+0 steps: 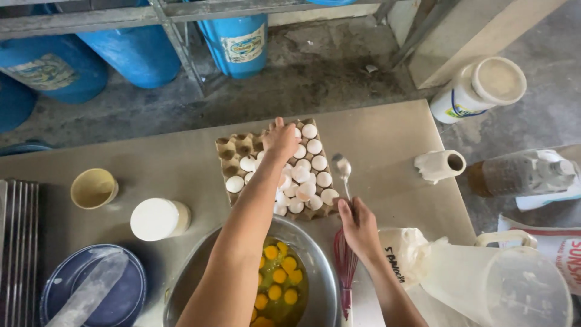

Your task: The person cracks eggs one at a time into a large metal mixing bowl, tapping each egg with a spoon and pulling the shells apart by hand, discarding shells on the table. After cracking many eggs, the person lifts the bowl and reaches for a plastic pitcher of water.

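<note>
My left hand (280,139) reaches over a brown cardboard egg tray (233,148) and rests on the eggs and empty shells (308,175) in it; whether it grips one is hidden. My right hand (358,225) holds the handle of a metal spoon (341,167) whose bowl lies beside the tray. Under my forearms a steel mixing bowl (318,266) holds several cracked eggs with yellow yolks (279,275). A red whisk (345,266) leans at the bowl's right rim.
On the table stand a yellow cup (94,188), a white lidded tub (158,218), a blue plate (121,303), a clear plastic jug (514,284), a white bag (404,251) and a small tipped white container (440,165). Blue drums (242,36) stand beyond the table.
</note>
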